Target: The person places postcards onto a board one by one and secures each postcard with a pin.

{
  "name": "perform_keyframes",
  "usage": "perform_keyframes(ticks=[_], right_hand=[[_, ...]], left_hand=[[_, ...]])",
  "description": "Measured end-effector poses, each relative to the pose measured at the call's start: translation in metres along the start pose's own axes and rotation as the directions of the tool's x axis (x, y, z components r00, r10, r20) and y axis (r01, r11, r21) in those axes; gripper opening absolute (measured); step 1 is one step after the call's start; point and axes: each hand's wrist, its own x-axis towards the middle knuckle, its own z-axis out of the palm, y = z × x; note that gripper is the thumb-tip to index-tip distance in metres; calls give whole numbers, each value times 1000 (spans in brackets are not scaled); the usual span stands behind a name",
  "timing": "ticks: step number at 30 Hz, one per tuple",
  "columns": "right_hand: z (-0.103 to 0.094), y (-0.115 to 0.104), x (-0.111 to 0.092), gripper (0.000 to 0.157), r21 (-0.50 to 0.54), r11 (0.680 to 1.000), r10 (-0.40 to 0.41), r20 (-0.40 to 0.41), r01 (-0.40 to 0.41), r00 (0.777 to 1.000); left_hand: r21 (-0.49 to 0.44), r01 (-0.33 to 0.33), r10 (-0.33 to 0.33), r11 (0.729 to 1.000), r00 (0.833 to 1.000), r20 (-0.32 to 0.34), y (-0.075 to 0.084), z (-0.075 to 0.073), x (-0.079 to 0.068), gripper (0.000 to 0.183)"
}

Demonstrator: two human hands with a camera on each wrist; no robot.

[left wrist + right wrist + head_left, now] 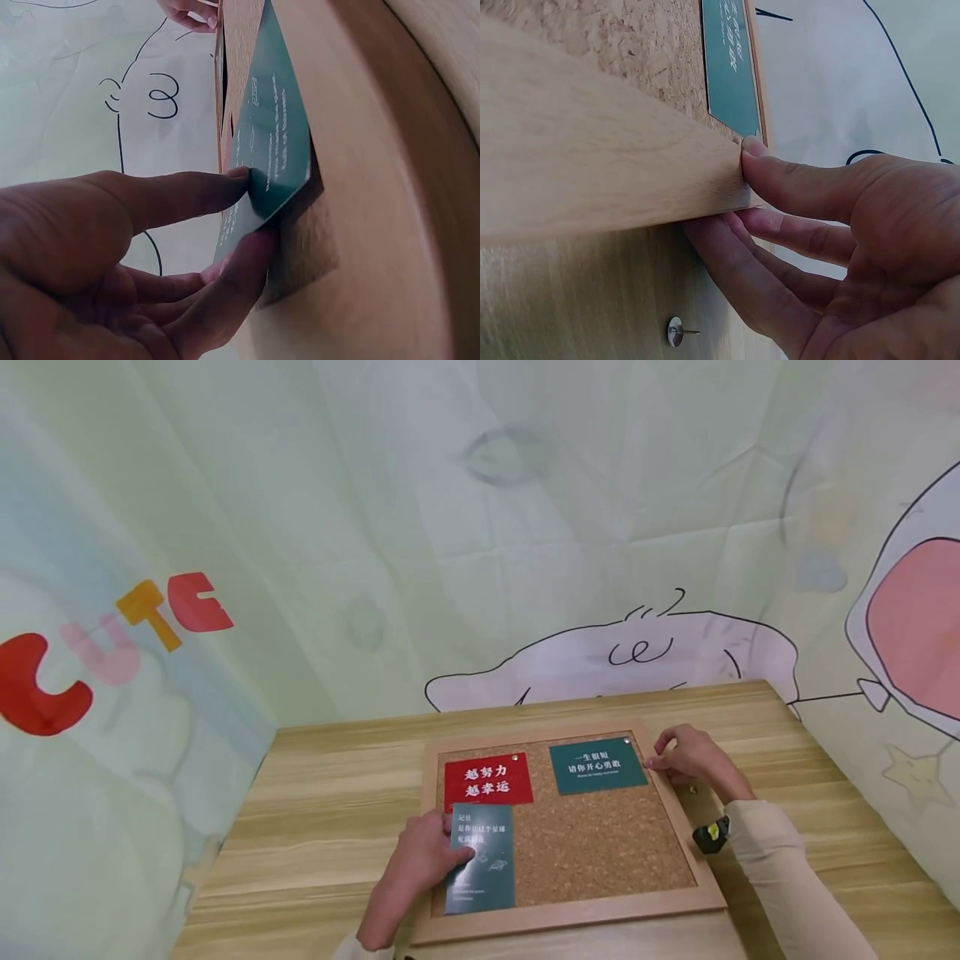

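At lower centre, a tall teal card (489, 881), apparently unpinned, was pinched by the left hand (427, 850) and could have slipped if released, over a corkboard (592, 847) clasped at right by the right hand (695, 758), which a loose tack (675, 331) nearby might have pricked if it strayed.

Creased pale green backdrop (375, 502), multicoloured CUTE lettering (159, 618), printed cartoon figure (585, 658), printed balloon (918, 618), wood-grain table (330, 810)

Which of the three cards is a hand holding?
The lower-left green card, pinched by the left hand; the red card and the upper-right green card are not held.
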Motion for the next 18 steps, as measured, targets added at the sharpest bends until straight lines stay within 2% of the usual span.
perform_keyframes(ticks=[4,10,18], right_hand=[[0,0,0,29,0,1000,2,-5,-2,1000],[0,-1,-1,28,-3,1000,5,-10,-5,1000],[0,-2,-2,29,-7,1000,9,-5,-9,1000]], left_hand=[[-30,4,-3,1000,1000,9,4,4,2,34],[-58,-43,43,997,999,-3,9,11,7,31],[-77,-86,84,993,996,-31,27,23,14,31]])
